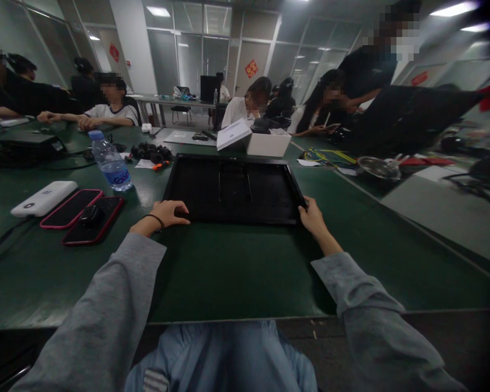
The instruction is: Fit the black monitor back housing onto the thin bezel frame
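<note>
A black flat panel (pixel 196 190) with a raised rim, looking like a monitor, lies on the green table in front of me. Thin light lines show on its middle; I cannot tell whether they are parts or reflections. At its near left corner is my left hand (pixel 166 214), fingers curved around the edge and thumb over the near side. My right hand (pixel 313 215) grips the near right corner, its fingers partly hidden beyond the rim. A dark band circles my left wrist.
Left of the panel stand a water bottle (pixel 113 166), a white power bank (pixel 44 198) and two red-edged phones (pixel 71 208) (pixel 106 220). An open white box (pixel 268 145) sits behind. To the right are cables (pixel 329 157) and a large dark screen (pixel 408 120). Several people sit or stand around.
</note>
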The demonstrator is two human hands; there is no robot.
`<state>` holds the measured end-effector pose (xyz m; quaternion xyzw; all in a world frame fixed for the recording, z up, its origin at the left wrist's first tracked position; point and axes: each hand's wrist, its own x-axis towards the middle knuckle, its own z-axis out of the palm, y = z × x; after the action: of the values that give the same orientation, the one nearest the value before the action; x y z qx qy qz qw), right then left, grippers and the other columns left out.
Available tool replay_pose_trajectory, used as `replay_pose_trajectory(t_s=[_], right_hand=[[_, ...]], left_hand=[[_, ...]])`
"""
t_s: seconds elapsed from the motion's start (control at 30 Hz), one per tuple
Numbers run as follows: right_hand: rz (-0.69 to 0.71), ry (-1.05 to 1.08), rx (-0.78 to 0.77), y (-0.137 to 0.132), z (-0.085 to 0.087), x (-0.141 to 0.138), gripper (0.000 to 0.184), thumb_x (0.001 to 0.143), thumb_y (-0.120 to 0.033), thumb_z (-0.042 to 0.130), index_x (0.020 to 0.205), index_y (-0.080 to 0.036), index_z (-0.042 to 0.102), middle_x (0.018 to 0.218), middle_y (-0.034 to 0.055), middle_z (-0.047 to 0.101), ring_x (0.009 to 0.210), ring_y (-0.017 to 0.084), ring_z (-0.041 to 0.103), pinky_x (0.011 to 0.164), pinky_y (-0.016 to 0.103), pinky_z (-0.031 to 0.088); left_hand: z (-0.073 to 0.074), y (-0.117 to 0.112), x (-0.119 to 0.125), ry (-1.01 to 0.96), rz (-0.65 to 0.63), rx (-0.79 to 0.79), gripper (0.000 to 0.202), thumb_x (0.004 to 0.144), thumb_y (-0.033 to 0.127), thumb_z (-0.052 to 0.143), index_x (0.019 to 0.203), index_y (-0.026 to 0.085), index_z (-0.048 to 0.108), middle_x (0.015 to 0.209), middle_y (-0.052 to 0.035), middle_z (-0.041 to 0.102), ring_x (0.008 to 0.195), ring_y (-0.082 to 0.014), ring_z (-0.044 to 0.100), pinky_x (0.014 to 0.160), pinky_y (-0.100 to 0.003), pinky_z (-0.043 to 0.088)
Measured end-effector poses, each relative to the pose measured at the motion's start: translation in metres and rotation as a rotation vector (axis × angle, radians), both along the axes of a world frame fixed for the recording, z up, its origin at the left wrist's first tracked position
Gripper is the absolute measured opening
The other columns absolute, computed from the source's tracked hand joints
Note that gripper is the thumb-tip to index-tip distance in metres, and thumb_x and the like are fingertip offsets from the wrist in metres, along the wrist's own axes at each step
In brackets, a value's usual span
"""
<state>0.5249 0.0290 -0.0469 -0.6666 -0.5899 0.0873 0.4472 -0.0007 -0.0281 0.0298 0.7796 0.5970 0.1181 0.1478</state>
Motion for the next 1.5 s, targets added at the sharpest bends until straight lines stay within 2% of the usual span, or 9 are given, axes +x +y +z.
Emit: replay_pose_trajectory(t_s=[0.13,0.33,0.47,0.57,0.63,0.73,0.97,1.27,1.5], right_hand=[[-0.027,0.006,0.036,0.006,0.004,-0.002,0.049,0.080,-0.031,0.056,0.127,-0.018,0.060,0.116,0.0153,0.070,0.111,0.030,0.065,0.105,0.053,0.047],[-0.047,-0.029,0.040,0.012,0.006,-0.004,0.049,0.081,-0.028,0.054,0.128,-0.016,0.062,0.121,0.0159,0.070,0.114,0.030,0.064,0.107,0.051,0.046],[-0.037,-0.034,0.048,0.012,0.006,-0.003,0.052,0.080,-0.027,0.054,0.130,-0.016,0.062,0.124,0.0161,0.069,0.117,0.030,0.063,0.108,0.052,0.046],[-0.041,-0.016,0.027,0.011,0.007,-0.001,0.050,0.079,-0.027,0.057,0.128,-0.018,0.063,0.120,0.0152,0.071,0.113,0.031,0.064,0.106,0.053,0.047],[-0.040,-0.009,0.012,0.010,0.008,-0.001,0.050,0.079,-0.027,0.057,0.128,-0.019,0.063,0.118,0.0142,0.072,0.111,0.031,0.065,0.105,0.054,0.048],[-0.049,-0.015,0.014,0.008,0.010,-0.001,0.050,0.080,-0.027,0.056,0.130,-0.019,0.063,0.120,0.0145,0.071,0.113,0.031,0.065,0.105,0.054,0.048],[-0.044,-0.045,0.049,0.005,0.008,-0.004,0.049,0.083,-0.029,0.055,0.130,-0.019,0.063,0.123,0.0143,0.070,0.118,0.031,0.063,0.108,0.053,0.046],[-0.036,-0.079,0.033,0.004,0.010,-0.004,0.051,0.085,-0.031,0.055,0.132,-0.014,0.062,0.126,0.0182,0.069,0.118,0.032,0.064,0.107,0.053,0.046],[-0.073,-0.033,0.046,0.007,0.009,0.000,0.049,0.084,-0.033,0.056,0.130,-0.016,0.063,0.119,0.0154,0.071,0.113,0.030,0.065,0.105,0.051,0.047]], left_hand=[[-0.008,0.002,0.003,-0.063,-0.032,0.097,0.036,0.071,0.056,0.076,0.096,0.029,0.073,0.101,-0.0010,0.077,0.099,-0.0237,0.070,0.088,-0.038,0.048],[-0.014,0.006,0.006,-0.140,0.053,0.191,0.035,0.083,0.060,0.065,0.098,0.030,0.075,0.109,-0.0014,0.075,0.108,-0.0234,0.066,0.097,-0.039,0.047],[-0.020,0.015,-0.009,-0.146,0.392,0.444,0.053,0.087,0.055,0.061,0.127,0.022,0.067,0.134,-0.0120,0.064,0.122,-0.0289,0.059,0.102,-0.043,0.046],[-0.023,0.018,-0.021,-0.131,0.588,0.310,0.065,0.086,0.057,0.060,0.134,0.014,0.063,0.127,-0.0172,0.067,0.111,-0.0315,0.065,0.098,-0.044,0.049],[-0.022,0.018,-0.024,-0.116,0.591,0.182,0.063,0.088,0.061,0.055,0.129,0.016,0.068,0.115,-0.0154,0.073,0.107,-0.0334,0.067,0.093,-0.044,0.051],[-0.019,0.016,-0.022,-0.043,0.553,0.154,0.056,0.089,0.061,0.050,0.120,0.021,0.073,0.106,-0.0126,0.077,0.108,-0.0350,0.068,0.090,-0.045,0.052],[-0.020,0.015,-0.018,0.013,0.560,0.172,0.048,0.087,0.057,0.054,0.116,0.025,0.074,0.105,-0.0104,0.078,0.106,-0.0335,0.069,0.088,-0.044,0.053],[-0.030,0.022,-0.023,-0.031,0.532,0.116,0.056,0.090,0.057,0.051,0.129,0.019,0.064,0.116,-0.0133,0.074,0.111,-0.0327,0.068,0.092,-0.042,0.051],[-0.030,0.023,-0.023,-0.015,0.532,0.137,0.050,0.088,0.055,0.055,0.123,0.022,0.065,0.110,-0.0105,0.076,0.106,-0.0297,0.070,0.089,-0.039,0.053]])
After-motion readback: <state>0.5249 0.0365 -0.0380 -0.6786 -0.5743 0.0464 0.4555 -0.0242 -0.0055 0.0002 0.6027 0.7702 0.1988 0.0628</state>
